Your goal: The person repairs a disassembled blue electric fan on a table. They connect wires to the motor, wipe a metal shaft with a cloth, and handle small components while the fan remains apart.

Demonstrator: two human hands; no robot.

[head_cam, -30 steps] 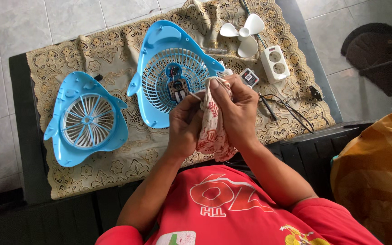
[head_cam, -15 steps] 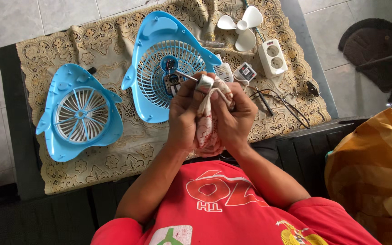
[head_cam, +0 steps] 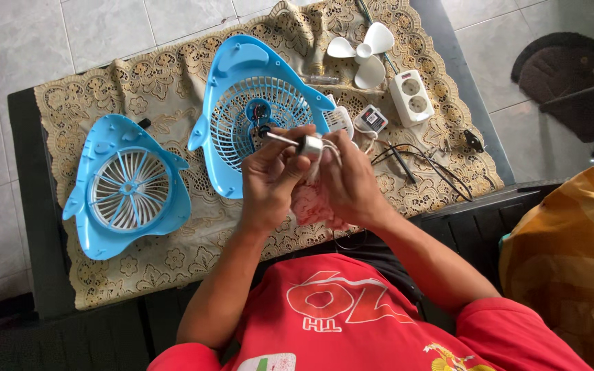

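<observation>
- Dead centre of the frame, your left hand [head_cam: 269, 175] and right hand [head_cam: 348, 185] are pressed close together over the near edge of the desk [head_cam: 29, 178].
- Your left fingers [head_cam: 290, 141] are curled shut around a small silver motor [head_cam: 309, 145], its thin shaft poking out toward the upper left.
- Your right hand is closed too, bunching a pink patterned cloth [head_cam: 314, 206] against the motor; the cloth hangs down between both palms.
- White wires trail from the motor toward the upper right, though where they end is hidden behind your right hand.
- Just above your hands lies the blue fish-shaped fan back [head_cam: 235, 75], grille up, with a dark hub at its middle.
- Over at the left of the frame sits the matching blue fan front [head_cam: 125, 189], white grille facing up, well apart from your hands.
- Both shells rest on a beige lace tablecloth [head_cam: 104, 96] that covers most of the dark desk.
- Top centre, a white three-blade propeller [head_cam: 362, 51] lies flat, and just right of it a white double socket strip [head_cam: 410, 96].
- Between socket and hands there's a small white box with a dark face [head_cam: 371, 120].
- Right of your hands, black leads [head_cam: 421, 168] loop across the lace.
- Lower right, an orange-yellow cushion [head_cam: 572, 261] sits off the desk.
</observation>
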